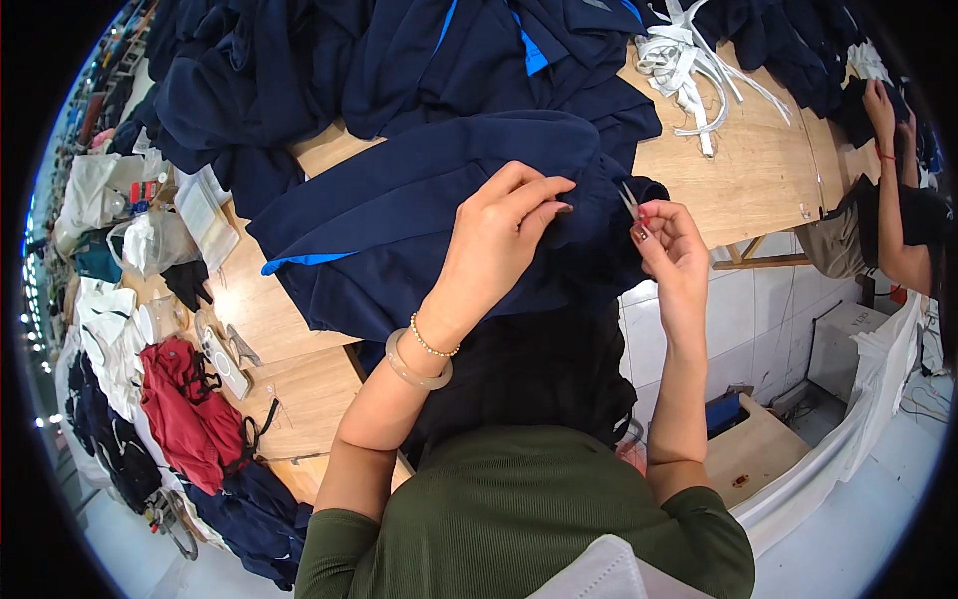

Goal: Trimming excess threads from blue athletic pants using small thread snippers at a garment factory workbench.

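A dark navy garment (pixel 399 195) with a bright blue strip at one edge lies in front of me, reaching over the table's near edge. Above it is my left hand (pixel 507 215), thumb and fingers pinched together; whatever sits between the fingertips is too small to make out. My right hand (pixel 674 245), at the garment's right end, is closed around small thread snips (pixel 629 198). Their two slim metal points stick up past my fingers, close to the navy fabric.
More navy garments (pixel 259 85) pile up at the back of the wooden table (pixel 738 180). White strips (pixel 689 75) lie back right. On the left are a phone (pixel 225 364), plastic bags (pixel 155 243) and a red garment (pixel 190 409). Another person's arm (pixel 886 180) works far right.
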Demonstrator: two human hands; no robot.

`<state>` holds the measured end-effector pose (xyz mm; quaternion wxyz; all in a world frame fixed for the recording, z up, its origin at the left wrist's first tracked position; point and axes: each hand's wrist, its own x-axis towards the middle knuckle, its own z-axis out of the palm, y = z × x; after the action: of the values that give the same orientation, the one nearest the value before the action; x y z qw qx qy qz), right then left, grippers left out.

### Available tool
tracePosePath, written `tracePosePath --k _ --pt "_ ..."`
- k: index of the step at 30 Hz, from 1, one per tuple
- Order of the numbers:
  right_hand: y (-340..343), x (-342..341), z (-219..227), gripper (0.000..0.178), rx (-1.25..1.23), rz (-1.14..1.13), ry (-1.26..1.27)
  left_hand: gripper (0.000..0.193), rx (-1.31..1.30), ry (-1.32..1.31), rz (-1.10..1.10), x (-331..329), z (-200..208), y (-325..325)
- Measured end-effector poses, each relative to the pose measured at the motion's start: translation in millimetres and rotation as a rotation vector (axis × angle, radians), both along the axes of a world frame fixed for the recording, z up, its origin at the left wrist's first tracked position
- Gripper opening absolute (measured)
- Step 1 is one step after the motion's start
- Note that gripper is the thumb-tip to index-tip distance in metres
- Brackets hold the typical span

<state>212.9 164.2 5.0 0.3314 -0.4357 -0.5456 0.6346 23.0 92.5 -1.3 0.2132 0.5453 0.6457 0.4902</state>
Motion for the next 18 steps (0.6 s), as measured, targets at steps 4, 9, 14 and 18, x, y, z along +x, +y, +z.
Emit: tracePosePath --k 4,9,14,18 --pt "-8 3 0 0.016 0.100 0.034 0.003 0.011 0.046 0.066 -0.006 -1 -1 -1" --pt "-17 1 5 0.012 0.209 0.089 -0.148 0.009 0.085 0.050 0.028 4 -1 0" --pt "-21 -12 12 0.014 0.300 0.097 -0.237 0.008 0.046 0.021 0.033 5 -3 0" --pt "-21 -16 8 0.015 0.366 0.102 -0.259 0.008 0.045 0.024 0.020 5 -3 0"
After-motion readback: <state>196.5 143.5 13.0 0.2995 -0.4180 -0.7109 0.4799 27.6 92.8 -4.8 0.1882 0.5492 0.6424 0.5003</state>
